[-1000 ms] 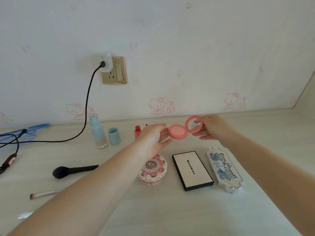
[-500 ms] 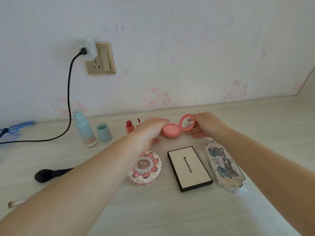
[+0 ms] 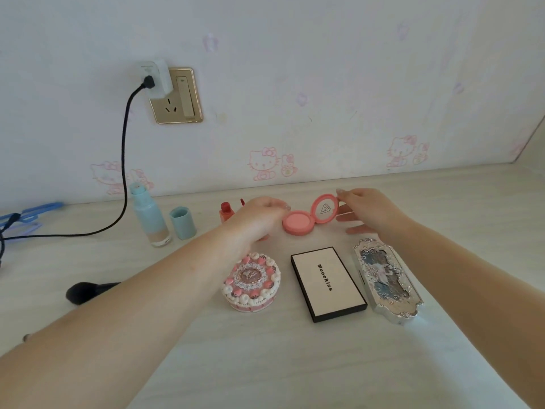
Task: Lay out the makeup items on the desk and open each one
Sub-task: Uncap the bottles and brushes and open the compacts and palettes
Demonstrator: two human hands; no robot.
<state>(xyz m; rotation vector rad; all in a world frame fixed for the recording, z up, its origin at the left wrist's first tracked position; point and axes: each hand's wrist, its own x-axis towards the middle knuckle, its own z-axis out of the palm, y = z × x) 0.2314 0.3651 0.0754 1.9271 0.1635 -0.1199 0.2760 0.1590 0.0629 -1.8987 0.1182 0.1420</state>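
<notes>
Open blush compact (image 3: pixel 299 222) sits between both hands' fingers (image 3: pixel 342 193).

The left hand (image 3: pixel 259 219) covers most of a small red item (image 3: pixel 242 201) just behind its knuckles, so what that item is cannot be told. Its fingertips are blurred where they meet the pink compact (image 3: pixel 299 222), and contact is unclear. The left forearm hides the handle of the black brush (image 3: pixel 85 292) beside it. Well left of that hand, blue items (image 3: pixel 29 214) and the black cable (image 3: pixel 125 160) are cut off by the picture's edge. Near the right hand (image 3: pixel 368 211), the print inside the compact's lid is too small to read.
</notes>
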